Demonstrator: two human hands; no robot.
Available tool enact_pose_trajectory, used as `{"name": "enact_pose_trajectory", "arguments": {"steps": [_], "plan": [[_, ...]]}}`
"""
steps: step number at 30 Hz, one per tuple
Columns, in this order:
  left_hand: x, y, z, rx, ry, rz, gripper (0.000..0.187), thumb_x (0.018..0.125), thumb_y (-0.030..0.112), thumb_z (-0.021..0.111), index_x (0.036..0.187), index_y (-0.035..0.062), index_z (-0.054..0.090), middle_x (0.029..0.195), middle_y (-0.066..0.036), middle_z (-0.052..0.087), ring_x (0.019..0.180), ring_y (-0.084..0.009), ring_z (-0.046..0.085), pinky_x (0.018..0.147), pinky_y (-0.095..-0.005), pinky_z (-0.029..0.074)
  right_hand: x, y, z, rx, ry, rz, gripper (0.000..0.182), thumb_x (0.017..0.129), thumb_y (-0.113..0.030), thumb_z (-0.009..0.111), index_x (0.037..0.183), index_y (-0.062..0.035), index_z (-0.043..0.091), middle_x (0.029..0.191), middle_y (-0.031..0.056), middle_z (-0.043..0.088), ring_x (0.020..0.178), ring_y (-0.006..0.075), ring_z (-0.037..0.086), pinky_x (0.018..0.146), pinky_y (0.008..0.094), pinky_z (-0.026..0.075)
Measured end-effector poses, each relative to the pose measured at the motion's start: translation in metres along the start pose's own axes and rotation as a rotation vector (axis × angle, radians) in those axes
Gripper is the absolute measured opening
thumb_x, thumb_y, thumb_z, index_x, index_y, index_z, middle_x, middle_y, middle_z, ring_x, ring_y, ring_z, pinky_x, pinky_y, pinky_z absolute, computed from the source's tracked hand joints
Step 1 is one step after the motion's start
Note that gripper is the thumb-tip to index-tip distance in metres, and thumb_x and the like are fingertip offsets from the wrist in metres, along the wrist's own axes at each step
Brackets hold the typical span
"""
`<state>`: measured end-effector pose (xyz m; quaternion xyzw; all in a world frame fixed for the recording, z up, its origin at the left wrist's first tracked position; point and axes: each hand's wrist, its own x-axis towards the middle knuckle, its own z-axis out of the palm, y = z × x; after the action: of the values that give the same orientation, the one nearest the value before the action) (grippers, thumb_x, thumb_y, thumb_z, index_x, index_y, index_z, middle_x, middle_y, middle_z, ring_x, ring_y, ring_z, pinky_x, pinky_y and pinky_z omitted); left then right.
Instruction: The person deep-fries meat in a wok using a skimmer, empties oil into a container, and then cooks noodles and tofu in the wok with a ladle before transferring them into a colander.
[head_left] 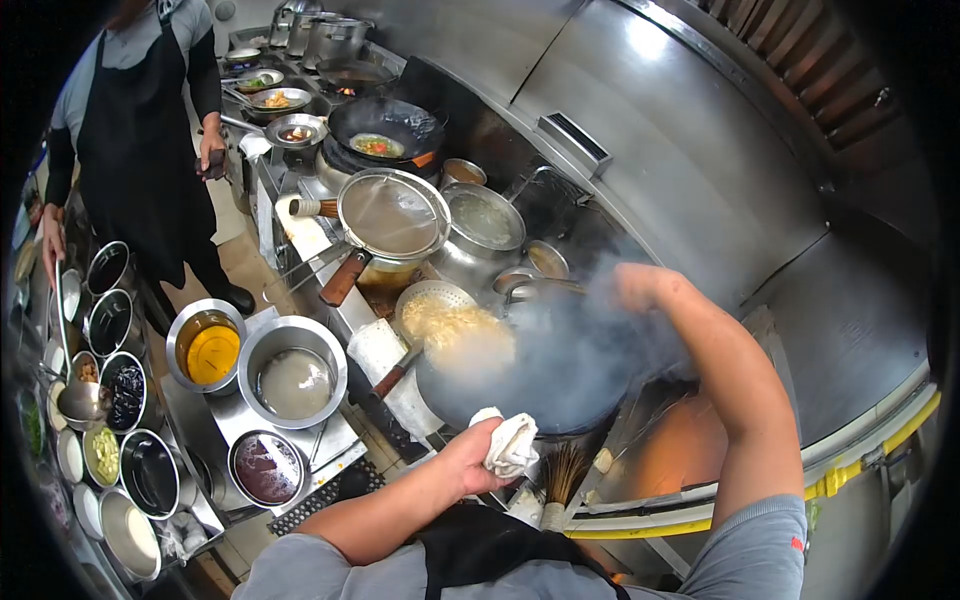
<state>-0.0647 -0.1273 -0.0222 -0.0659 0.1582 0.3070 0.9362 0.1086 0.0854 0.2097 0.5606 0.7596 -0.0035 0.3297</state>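
Note:
My left hand (pixel 474 462) is closed around a folded white cloth (pixel 512 446) at the near side of a smoking wok (pixel 470 398). My right hand (pixel 645 288) is over the wok's far right side, bent down at the wrist. Smoke and blur hide its fingers and anything in them. Thick grey smoke covers most of the wok's inside. A perforated strainer (pixel 418 296) with a wooden handle holds pale yellow, strip-like food (pixel 450 322) at the wok's left edge. Ladle-like metal utensils (pixel 515 280) lie just behind the wok.
A fine-mesh strainer (pixel 394 214) rests over a pot beyond the wok. On the left are a pot of orange liquid (pixel 213 352) and a pot of cloudy liquid (pixel 295 385). A co-worker (pixel 140 130) stands there with a ladle (pixel 84 400). A bamboo brush (pixel 562 478) is near my front.

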Motion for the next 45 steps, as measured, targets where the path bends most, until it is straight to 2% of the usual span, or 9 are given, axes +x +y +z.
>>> {"name": "enact_pose_trajectory", "arguments": {"steps": [8,15,18,21,26,32,40,42,45], "plan": [[-0.025,0.033,-0.008,-0.25,-0.066,-0.027,0.025,0.088,0.029,0.052,0.095,0.0072,0.061,0.086,-0.007,0.062,0.077,-0.0222,0.062,0.065,-0.0368,0.052,-0.004,-0.033,-0.055,-0.035,-0.107,0.18,0.032,0.084,-0.021,0.056,0.114,-0.0095,0.06,0.087,0.0135,0.064,0.071,0.0276,0.06,0.063,0.039,0.049],[0.049,0.037,-0.189,-0.318,-0.4,-0.056,0.049,0.088,0.041,0.051,0.115,-0.0002,0.048,0.087,-0.016,0.056,0.07,-0.0202,0.056,0.057,-0.0303,0.047,-0.07,-0.068,-0.133,-0.074,0.001,0.284,0.037,0.087,-0.02,0.055,0.124,-0.0152,0.056,0.076,0.0117,0.065,0.061,0.0237,0.061,0.054,0.0375,0.049],[0.051,0.038,-0.183,-0.418,-0.87,-0.576,0.049,0.083,0.034,0.054,0.111,-0.0055,0.048,0.085,-0.015,0.056,0.066,-0.0234,0.056,0.059,-0.0355,0.052,-0.097,-0.062,-0.13,-0.056,0.022,0.356,0.047,0.086,-0.019,0.059,0.132,-0.014,0.05,0.07,0.0105,0.059,0.059,0.0227,0.057,0.057,0.0368,0.048],[0.036,0.059,-0.127,0.038,-0.111,-0.144,0.024,0.085,0.017,0.049,0.097,-0.0015,0.056,0.088,-0.017,0.062,0.072,-0.0282,0.063,0.064,-0.04,0.055,-0.098,-0.008,-0.093,-0.108,0.148,0.258,0.044,0.084,-0.017,0.06,0.127,-0.0075,0.053,0.095,0.018,0.065,0.09,0.0316,0.062,0.079,0.0386,0.048],[0.103,0.047,-0.097,0.47,-0.014,-0.058,0.022,0.084,0.012,0.05,0.102,-0.0002,0.055,0.09,-0.014,0.065,0.076,-0.0254,0.066,0.07,-0.041,0.056,-0.055,0.081,0.023,0.023,0.379,0.334,0.04,0.078,-0.022,0.065,0.112,-0.0007,0.059,0.101,0.0194,0.064,0.099,0.0347,0.059,0.089,0.0393,0.046],[0.126,0.041,-0.105,0.867,0.296,0.11,0.03,0.075,0.01,0.059,0.1,-0.0057,0.057,0.087,-0.015,0.064,0.072,-0.0242,0.067,0.061,-0.037,0.054,0.084,0.054,0.077,1.193,0.377,0.292,0.018,0.083,-0.014,0.064,0.08,0.0006,0.054,0.054,0.0067,0.048,0.034,0.0126,0.042,0.031,0.0314,0.032],[0.136,0.033,-0.069,0.848,0.352,0.098,0.041,0.076,0.022,0.061,0.102,-0.0107,0.059,0.095,-0.016,0.065,0.077,-0.024,0.065,0.065,-0.0352,0.05,0.275,-0.036,0.103,1.822,-0.027,0.078,0.02,0.087,-0.01,0.056,0.071,-0.0023,0.047,0.05,0.0031,0.043,0.036,0.0131,0.042,0.033,0.0271,0.037],[0.117,0.034,-0.03,0.852,0.424,0.046,0.041,0.077,0.021,0.061,0.102,-0.0107,0.059,0.094,-0.016,0.065,0.076,-0.0244,0.065,0.064,-0.0356,0.05,0.285,-0.038,0.111,2.73,-0.524,0.04,0.026,0.088,-0.011,0.051,0.064,-0.007,0.041,0.05,0.0002,0.043,0.036,0.0088,0.041,0.034,0.0216,0.036],[0.147,0.026,-0.051,0.821,0.391,0.056,0.038,0.078,0.02,0.061,0.101,-0.0098,0.059,0.094,-0.016,0.065,0.075,-0.0246,0.065,0.063,-0.0359,0.05,0.257,-0.033,0.125,2.921,-0.553,-0.179,0.022,0.089,-0.01,0.051,0.071,-0.0057,0.038,0.053,-0.0036,0.039,0.039,0.0039,0.042,0.034,0.0167,0.036]]}}
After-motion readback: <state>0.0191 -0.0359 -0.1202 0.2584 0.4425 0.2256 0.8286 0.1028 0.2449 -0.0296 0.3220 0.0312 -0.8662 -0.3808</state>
